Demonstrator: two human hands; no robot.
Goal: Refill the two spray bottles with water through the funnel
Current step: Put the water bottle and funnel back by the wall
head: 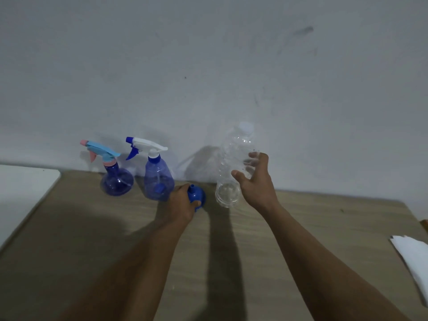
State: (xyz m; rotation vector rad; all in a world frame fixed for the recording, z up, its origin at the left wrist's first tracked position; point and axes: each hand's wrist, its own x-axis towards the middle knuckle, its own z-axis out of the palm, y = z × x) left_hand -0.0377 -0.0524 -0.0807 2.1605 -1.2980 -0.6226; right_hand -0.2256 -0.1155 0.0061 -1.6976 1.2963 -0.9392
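Water bottle (234,167) — clear thin-walled plastic, capped, upright at the desk's (92,239) twelve o'clock edge; likely light, crushable, slick, best taken mid-body, where the right hand (252,181) grasps it. Funnel (196,196) — small, rigid, blue, at its nine o'clock, under the left hand's (183,205) closing grasp. Two spray bottles (139,177) — farther toward nine, tops on.

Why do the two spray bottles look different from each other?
The left spray bottle has a round, ball-shaped body; the right spray bottle is taller and shaped more like a cone. The left one's sprayer is light blue and pink; the right one's is white with a dark blue nozzle and trigger. Both are see-through blue, stand upright by the wall, and have their sprayer tops on.
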